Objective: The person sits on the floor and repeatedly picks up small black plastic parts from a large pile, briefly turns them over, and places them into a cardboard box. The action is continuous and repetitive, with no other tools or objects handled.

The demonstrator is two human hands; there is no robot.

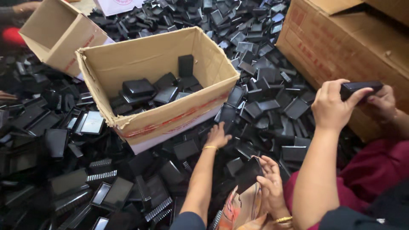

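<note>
The left hand (218,136) lies spread, fingers open, on the heap of black parts (264,106), just beside the front wall of the open box (170,121). The right hand (270,183) grips a black part (248,172) near the lap. Parts crowd every edge; little free room shows. A co-worker's hands (332,106) hold another piece (360,88) before a big carton (336,47).

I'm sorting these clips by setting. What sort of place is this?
Probably a small sorting or packing workshop: a heap of black plastic casings, open cardboard boxes partly filled, several hands picking through them.
</note>
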